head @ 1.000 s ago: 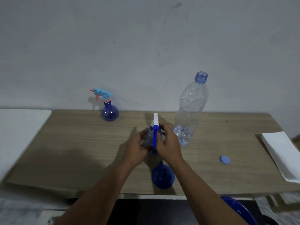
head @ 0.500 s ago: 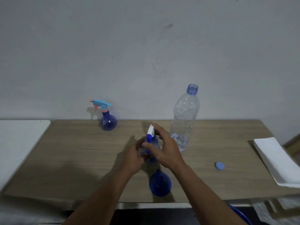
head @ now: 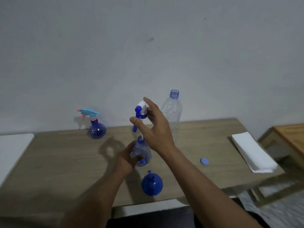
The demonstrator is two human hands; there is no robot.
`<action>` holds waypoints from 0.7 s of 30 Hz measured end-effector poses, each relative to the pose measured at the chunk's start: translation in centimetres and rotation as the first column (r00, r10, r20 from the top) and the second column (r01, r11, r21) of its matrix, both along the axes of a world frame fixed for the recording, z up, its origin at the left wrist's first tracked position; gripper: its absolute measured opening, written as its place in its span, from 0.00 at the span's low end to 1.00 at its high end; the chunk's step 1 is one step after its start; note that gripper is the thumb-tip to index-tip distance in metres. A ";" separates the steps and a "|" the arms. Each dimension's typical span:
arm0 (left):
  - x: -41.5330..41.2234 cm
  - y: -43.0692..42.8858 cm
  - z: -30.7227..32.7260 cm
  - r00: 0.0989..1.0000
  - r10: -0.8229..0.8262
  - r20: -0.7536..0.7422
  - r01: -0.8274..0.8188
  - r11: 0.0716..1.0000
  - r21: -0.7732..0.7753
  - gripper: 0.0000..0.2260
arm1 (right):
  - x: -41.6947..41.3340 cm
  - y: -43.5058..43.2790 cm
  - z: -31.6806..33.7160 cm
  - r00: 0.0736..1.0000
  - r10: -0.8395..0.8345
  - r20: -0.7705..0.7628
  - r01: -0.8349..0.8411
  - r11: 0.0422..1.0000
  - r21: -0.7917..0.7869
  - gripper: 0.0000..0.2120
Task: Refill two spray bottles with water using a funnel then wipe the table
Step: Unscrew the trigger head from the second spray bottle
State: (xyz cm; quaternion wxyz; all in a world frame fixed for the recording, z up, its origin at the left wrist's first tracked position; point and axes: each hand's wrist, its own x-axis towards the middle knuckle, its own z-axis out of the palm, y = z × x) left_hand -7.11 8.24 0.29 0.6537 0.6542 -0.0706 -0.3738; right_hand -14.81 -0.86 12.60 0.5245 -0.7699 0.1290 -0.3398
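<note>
My left hand grips the round clear body of a small spray bottle standing on the wooden table. My right hand holds its white and blue spray head lifted above the bottle's open neck, the dip tube still hanging into it. A blue funnel lies mouth down near the front edge. A second blue spray bottle with a light blue and pink head stands at the back left. A tall clear water bottle, uncapped, stands behind my right hand.
A small blue bottle cap lies right of the hands. A folded white cloth rests at the table's right end. A white surface adjoins the table on the left, a wooden piece of furniture on the right.
My right hand has lifted the spray head up off the small bottle, which it was turning before. The left hand keeps its hold on the body. The camera has tilted up.
</note>
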 end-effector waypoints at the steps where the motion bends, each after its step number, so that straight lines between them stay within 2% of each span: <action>1: -0.1 0.0 0.2 0.997 -0.008 -0.082 0.006 1.000 -0.021 0.23 | -0.3 -0.1 0.8 1.000 -0.011 0.003 0.011 1.000 -0.005 0.34; 2: 0.3 -0.2 0.0 0.993 -0.064 -0.102 0.062 0.998 -0.024 0.23 | -0.6 -0.2 1.5 1.000 -0.024 0.008 0.024 1.000 -0.005 0.33; 3: 0.5 -0.5 -0.1 0.994 -0.009 -0.112 0.005 0.999 -0.034 0.23 | -1.0 -0.2 2.1 0.999 -0.038 0.021 0.038 0.999 0.002 0.32; 5: 1.0 -0.6 -1.3 0.999 0.006 -0.037 -0.005 1.000 0.004 0.24 | -1.6 -0.3 2.9 0.996 -0.067 0.059 0.066 0.998 0.020 0.29; 6: 0.9 -0.4 -1.4 0.999 -0.019 0.051 0.016 0.998 0.053 0.24 | -1.9 -0.3 3.3 0.994 -0.082 0.069 0.080 0.997 0.019 0.29; 7: 0.6 -0.4 -1.2 0.998 -0.017 0.063 0.011 0.996 0.092 0.23 | -2.0 -0.3 3.6 0.993 -0.092 0.070 0.092 0.996 0.010 0.29; 9: 0.7 0.1 -1.1 0.963 -0.070 0.261 0.015 0.979 0.205 0.11 | -2.2 -0.4 4.2 0.993 -0.113 0.043 0.114 0.993 -0.018 0.29; 10: 0.4 0.7 -0.1 0.975 -0.079 0.210 0.048 0.988 0.148 0.04 | -2.3 -0.5 4.4 0.992 -0.125 0.020 0.126 0.991 -0.040 0.30; 11: 0.2 0.3 0.5 1.000 -0.011 0.019 0.009 0.996 0.083 0.05 | -2.4 -0.7 4.6 0.991 -0.134 -0.006 0.133 0.989 -0.064 0.31; 12: 0.3 0.4 0.5 1.000 -0.020 -0.024 0.021 0.999 0.029 0.05 | -2.4 -0.8 4.7 0.990 -0.137 -0.033 0.134 0.987 -0.087 0.31; 14: -0.4 0.6 1.1 0.997 -0.035 0.075 0.034 0.999 0.015 0.02 | -2.6 -0.8 4.9 0.987 -0.141 -0.076 0.130 0.983 -0.130 0.32; 15: -0.1 0.8 0.8 0.983 -0.040 0.180 0.034 0.999 0.038 0.03 | -2.7 -0.8 5.0 0.985 -0.148 -0.088 0.134 0.980 -0.149 0.32; 16: -0.1 0.8 0.6 0.985 -0.030 0.168 0.028 0.999 0.019 0.02 | -2.9 -0.8 5.1 0.983 -0.159 -0.095 0.142 0.976 -0.165 0.32; 19: -0.9 1.0 0.8 0.997 0.059 -0.051 -0.061 0.998 -0.025 0.13 | -3.9 -0.8 5.2 0.977 -0.188 -0.099 0.163 0.964 -0.211 0.31; 20: -1.0 1.0 1.1 0.987 0.075 -0.139 -0.085 0.995 -0.061 0.11 | -4.3 -1.0 5.2 0.975 -0.193 -0.109 0.164 0.959 -0.233 0.31; 21: -0.9 0.7 1.2 0.988 0.079 -0.135 -0.089 0.994 -0.071 0.08 | -4.8 -1.2 5.0 0.972 -0.197 -0.129 0.159 0.952 -0.260 0.31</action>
